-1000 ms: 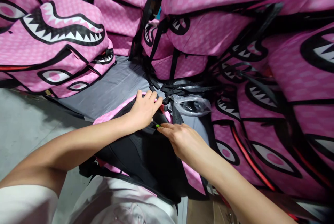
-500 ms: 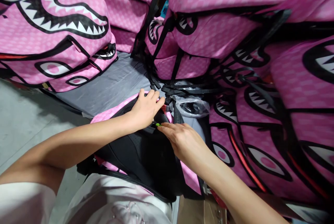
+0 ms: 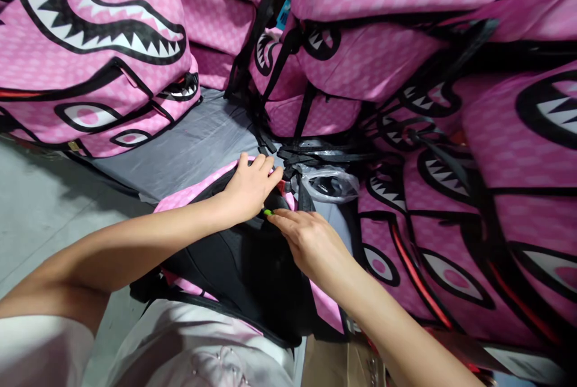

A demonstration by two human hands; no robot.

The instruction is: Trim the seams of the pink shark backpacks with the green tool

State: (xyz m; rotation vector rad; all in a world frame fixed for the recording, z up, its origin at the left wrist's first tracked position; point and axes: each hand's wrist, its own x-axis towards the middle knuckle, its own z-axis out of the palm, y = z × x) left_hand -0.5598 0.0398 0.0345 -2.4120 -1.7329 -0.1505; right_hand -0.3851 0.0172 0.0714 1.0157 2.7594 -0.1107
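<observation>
A pink backpack with a black back panel [image 3: 252, 273] lies in front of me, its black side up. My left hand [image 3: 253, 185] rests on its upper edge with bent fingers closed on the black fabric there. Just to the right, my right hand [image 3: 311, 234] pinches a small bright green tool [image 3: 268, 213] between thumb and fingers, its tip at the black fabric beside my left hand. What the tip touches is too small to tell. A red tag [image 3: 282, 185] shows near my left fingertips.
Pink backpacks with shark mouths and eyes stand at the left [image 3: 103, 44], the back [image 3: 333, 68] and the right [image 3: 451, 243]. A clear plastic bag [image 3: 331, 185] and black straps lie on the grey surface [image 3: 180, 140]. A cardboard box [image 3: 329, 363] is below.
My right hand and the green tool have shifted slightly left toward my left hand. The whole view has moved a little; my left hand keeps its place on the backpack.
</observation>
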